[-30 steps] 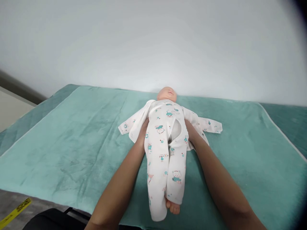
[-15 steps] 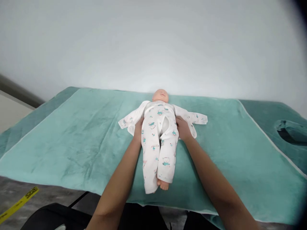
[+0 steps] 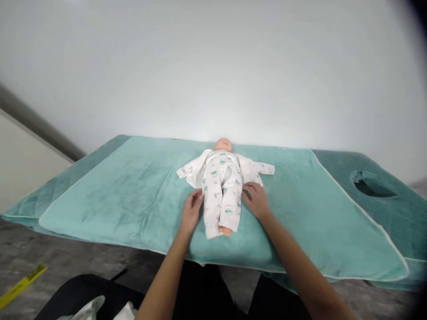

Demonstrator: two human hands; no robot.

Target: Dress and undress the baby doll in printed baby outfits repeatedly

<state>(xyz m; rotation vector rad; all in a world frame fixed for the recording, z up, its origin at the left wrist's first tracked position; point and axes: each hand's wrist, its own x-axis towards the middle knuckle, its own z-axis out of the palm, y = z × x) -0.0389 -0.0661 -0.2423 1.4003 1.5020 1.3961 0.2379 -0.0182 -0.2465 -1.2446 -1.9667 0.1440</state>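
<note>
A baby doll (image 3: 223, 144) lies on its back on the green cover (image 3: 133, 200), its head toward the wall. White printed pants (image 3: 213, 178) reach high up its torso, and toes show at one leg end. Under them a white baby jacket (image 3: 248, 169) is spread, sleeves out to both sides. My left hand (image 3: 192, 208) rests beside the doll's leg on the left, fingers loosely bent and apart. On the other side my right hand (image 3: 255, 198) lies by the hip near the jacket's lower edge, its fingers slightly apart. Neither hand appears to grip anything.
The cover lies over a long bed with a face hole (image 3: 373, 184) at the right. A pale wall (image 3: 213, 66) stands behind. Below left are a black seat (image 3: 86, 293) with white cloth (image 3: 91, 309) and a yellow floor strip (image 3: 23, 284).
Both hands have let go of the sides of the pants and drawn back toward me, slightly outward. The view has shifted, so the doll looks smaller.
</note>
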